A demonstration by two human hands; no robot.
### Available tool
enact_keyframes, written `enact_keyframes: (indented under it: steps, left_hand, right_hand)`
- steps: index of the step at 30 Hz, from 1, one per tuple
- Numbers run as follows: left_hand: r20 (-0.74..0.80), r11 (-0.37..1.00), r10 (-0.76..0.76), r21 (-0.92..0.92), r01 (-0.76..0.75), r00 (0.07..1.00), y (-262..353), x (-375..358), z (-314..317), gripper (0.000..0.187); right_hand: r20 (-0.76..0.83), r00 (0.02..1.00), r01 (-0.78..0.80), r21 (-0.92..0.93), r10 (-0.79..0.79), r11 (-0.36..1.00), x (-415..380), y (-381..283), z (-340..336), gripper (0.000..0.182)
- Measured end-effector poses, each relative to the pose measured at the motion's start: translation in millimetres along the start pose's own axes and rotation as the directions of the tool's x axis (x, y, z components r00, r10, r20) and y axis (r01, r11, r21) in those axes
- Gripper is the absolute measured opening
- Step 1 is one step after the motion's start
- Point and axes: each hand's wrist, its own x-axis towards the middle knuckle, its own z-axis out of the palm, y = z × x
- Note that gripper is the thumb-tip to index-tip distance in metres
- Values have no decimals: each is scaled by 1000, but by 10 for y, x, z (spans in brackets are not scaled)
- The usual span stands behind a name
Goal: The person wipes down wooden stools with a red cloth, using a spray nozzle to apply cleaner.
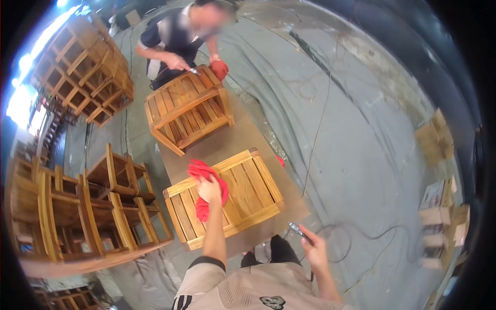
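a red cloth (pixel 206 186) lies bunched on the slatted top of a pale wooden crate (pixel 227 204), near the crate's far left corner, with the person's left hand (pixel 208 190) pressed down on it, fingers curled over the fabric and clamped on it. the crate sits on a brown table (pixel 227 147), at its near end. just off the crate's near right corner, past the table edge, the person's right hand (pixel 314 249) holds a small metal tool (pixel 298 230), fingers closed around its handle with the tip pointing back toward the crate. a sliver of something red (pixel 280 160) shows at the crate's far right side; what it is cannot be told.

beyond the crate, at the far end of the same table, a second, darker wooden crate (pixel 188 108) stands tilted. a co-worker (pixel 173 39) bends over it from the far side, one bare hand (pixel 178 63) holding a small tool at its upper edge, the other in a red glove (pixel 219 68) touching its far corner.

to the left of the pale crate, on the floor, stand stacked wooden frames (pixel 82 206), and further back left a taller stack of crates (pixel 82 67). to the right of the crate thin cables (pixel 315 139) trail across the grey floor (pixel 372 134), with cardboard boxes (pixel 439 206) well apart at the right edge.
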Motion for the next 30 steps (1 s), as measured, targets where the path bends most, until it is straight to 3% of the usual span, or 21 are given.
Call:
enact_keyframes:
  steps: [2,3,6,8,9,10,11,12,14,17,18,19,20,21,22,23,25,26,28,29,30]
  left_hand:
    - [103,963,259,-105,-249,960,201,-690,-14,59]
    - [163,889,458,-89,-449,874,284,-1090,-68,56]
    - [309,518,840,-216,-827,445,293,-1595,-326,48]
    - [376,520,819,-168,-838,433,177,-1309,-290,53]
    - [408,482,807,-35,-876,428,181,-1053,-295,56]
    - [297,473,845,-26,-881,445,209,-752,-283,54]
    - [240,609,769,9,-793,593,275,-471,-274,47]
    - [190,736,605,236,-634,773,196,-95,-54,38]
    - [-19,877,355,352,-326,935,344,433,135,36]
    - [0,866,392,337,-369,920,827,86,298,36]
    - [9,872,447,219,-438,895,915,-167,382,34]
    - [17,858,504,100,-503,864,944,-507,455,32]
    - [33,736,677,-25,-676,735,1069,-915,336,26]
    - [218,674,724,-22,-738,655,1068,-1251,311,24]
    - [271,505,845,-124,-854,461,1065,-1504,232,28]
    - [431,435,844,-207,-876,318,1088,-1560,147,31]
    - [427,373,864,-188,-909,266,1133,-1326,221,31]
    - [420,342,874,-176,-923,244,1152,-1109,282,31]
    - [283,458,841,79,-885,461,1507,-434,607,30]
    - [290,494,797,193,-848,530,1775,-276,562,29]
    - [287,504,776,253,-826,562,1901,-67,696,28]
  right_hand:
    - [192,981,21,-37,-13,999,145,-150,-189,39]
    - [298,954,63,-76,-37,995,213,-260,-288,39]
    - [484,861,264,-161,-157,951,410,-289,-513,40]
    - [534,822,352,-200,-200,914,480,-445,-662,41]
    - [531,826,337,-201,-187,920,496,-525,-730,42]
    - [509,840,326,-198,-187,924,521,-537,-792,42]
    - [486,853,317,-195,-189,928,549,-540,-844,42]
    - [464,866,307,-192,-189,932,569,-535,-891,42]
    - [242,941,275,-130,-239,953,589,-442,-870,43]
    - [-1,974,228,-55,-228,972,573,-269,-794,42]
    - [-70,974,212,-25,-214,977,586,-234,-774,42]
    - [7,984,180,1,-180,984,600,-203,-789,41]
    - [84,985,146,28,-148,989,610,-173,-823,41]
    - [159,980,110,54,-117,993,612,-158,-838,41]
    - [259,960,101,28,-104,995,624,-193,-864,41]
    - [359,929,97,-4,-89,995,645,-257,-927,41]
    - [542,835,139,-39,-96,990,696,-209,-1029,42]
    - [500,861,137,-47,-95,989,752,-255,-1086,42]
    - [424,902,110,-56,-76,992,792,-371,-1164,42]
    - [277,944,234,-171,-181,957,820,-271,-1150,43]
    - [156,980,132,-56,-122,990,829,-275,-1133,43]
